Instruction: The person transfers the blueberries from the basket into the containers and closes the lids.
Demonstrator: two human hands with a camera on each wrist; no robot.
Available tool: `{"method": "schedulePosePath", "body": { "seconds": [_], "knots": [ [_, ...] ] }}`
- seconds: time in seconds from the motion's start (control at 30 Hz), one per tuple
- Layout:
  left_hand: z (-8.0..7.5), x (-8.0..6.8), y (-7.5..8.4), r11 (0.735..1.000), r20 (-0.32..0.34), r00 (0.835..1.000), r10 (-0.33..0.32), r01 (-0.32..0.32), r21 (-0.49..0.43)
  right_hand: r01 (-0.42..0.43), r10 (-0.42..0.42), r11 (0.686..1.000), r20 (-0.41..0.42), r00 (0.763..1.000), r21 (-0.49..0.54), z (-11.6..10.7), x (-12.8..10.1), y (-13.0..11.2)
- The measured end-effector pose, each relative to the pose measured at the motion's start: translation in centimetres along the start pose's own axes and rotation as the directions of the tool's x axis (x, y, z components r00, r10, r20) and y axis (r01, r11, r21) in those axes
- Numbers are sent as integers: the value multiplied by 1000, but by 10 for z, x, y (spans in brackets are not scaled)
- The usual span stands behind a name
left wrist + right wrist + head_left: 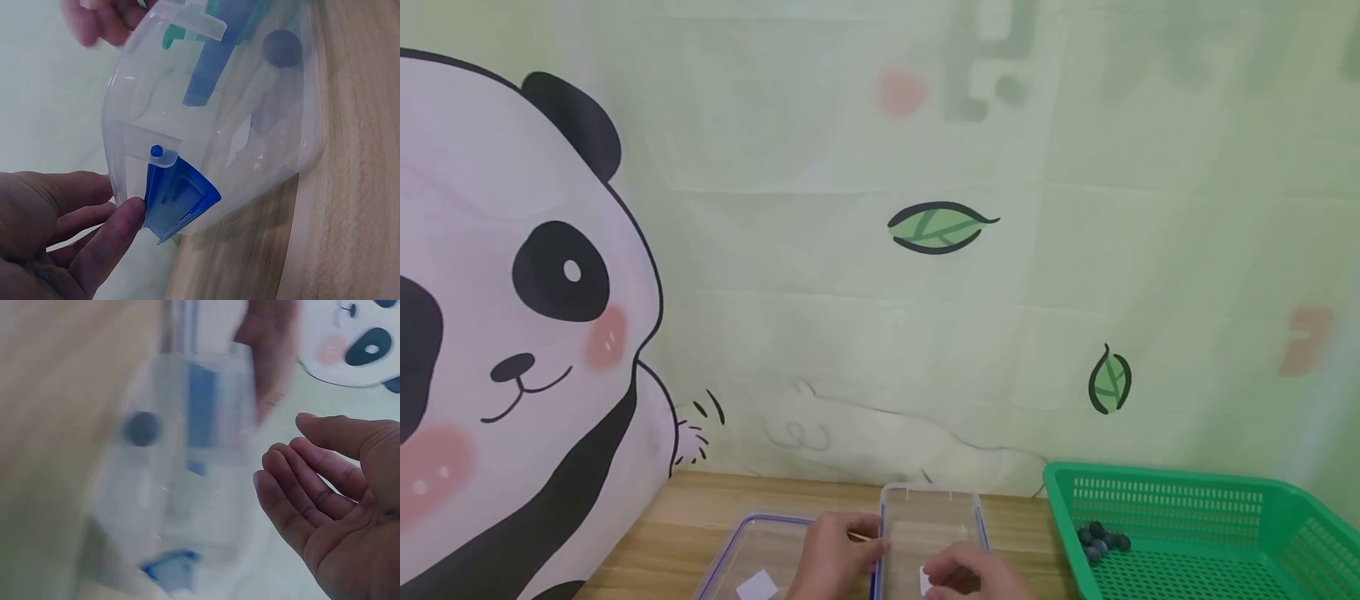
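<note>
A clear plastic food box with blue latches stands upright on the wooden table. My left hand grips its left wall. In the left wrist view, the thumb and fingers pinch the rim beside a blue latch that hangs down. One blueberry shows through the clear wall, low in the box; the right wrist view shows the blueberry blurred. My right hand is over the box's near right side, its fingers loosely bent. In the right wrist view, the right hand holds nothing.
A green plastic basket stands at the right, with several blueberries in its left corner. Left of the box lies a clear lid with a blue seal and a white label. A panda-printed cloth hangs behind the table.
</note>
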State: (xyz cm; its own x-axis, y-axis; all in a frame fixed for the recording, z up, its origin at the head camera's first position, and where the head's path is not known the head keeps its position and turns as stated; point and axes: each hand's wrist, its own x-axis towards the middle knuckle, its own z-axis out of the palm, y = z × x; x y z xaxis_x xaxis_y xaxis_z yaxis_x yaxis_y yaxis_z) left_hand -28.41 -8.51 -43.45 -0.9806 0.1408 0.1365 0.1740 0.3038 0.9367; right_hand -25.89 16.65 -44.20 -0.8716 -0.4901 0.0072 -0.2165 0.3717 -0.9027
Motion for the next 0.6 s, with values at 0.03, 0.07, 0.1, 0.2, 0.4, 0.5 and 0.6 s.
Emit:
{"method": "schedulePosePath", "body": {
  "seconds": [0.03, 0.07, 0.1, 0.2, 0.4, 0.5, 0.6],
  "knots": [
    [0, 1, 0, 1000, 4, 1000, -2, 2, -2, 1, -1, 1000, -38, 999, -17, -2, -6, -14],
    [-1, 1, -1, 1000, 6, 1000, -3, 3, -1, 1, -4, 999, -70, 998, -41, -5, -13, -30],
    [-1, 1, -1, 1000, 8, 1000, -3, 3, -2, 2, -9, 998, -100, 995, -68, -8, -19, -45],
    [-1, 1, -2, 1000, 8, 1000, 1, -1, -6, 69, -100, 979, -158, 982, -191, -22, -36, -73],
    [-1, 2, -2, 1000, 1, 1000, -14, 14, 9, 108, -220, 917, -260, 940, -384, -54, -57, -98],
    [-1, 2, -1, 1000, -2, 1000, -8, 8, 6, 138, -292, 876, -281, 914, -463, -69, -66, -104],
    [0, 2, -1, 1000, 0, 1000, -7, 7, -2, 127, -321, 843, -300, 898, -523, -86, -72, -107]
  ]
}}
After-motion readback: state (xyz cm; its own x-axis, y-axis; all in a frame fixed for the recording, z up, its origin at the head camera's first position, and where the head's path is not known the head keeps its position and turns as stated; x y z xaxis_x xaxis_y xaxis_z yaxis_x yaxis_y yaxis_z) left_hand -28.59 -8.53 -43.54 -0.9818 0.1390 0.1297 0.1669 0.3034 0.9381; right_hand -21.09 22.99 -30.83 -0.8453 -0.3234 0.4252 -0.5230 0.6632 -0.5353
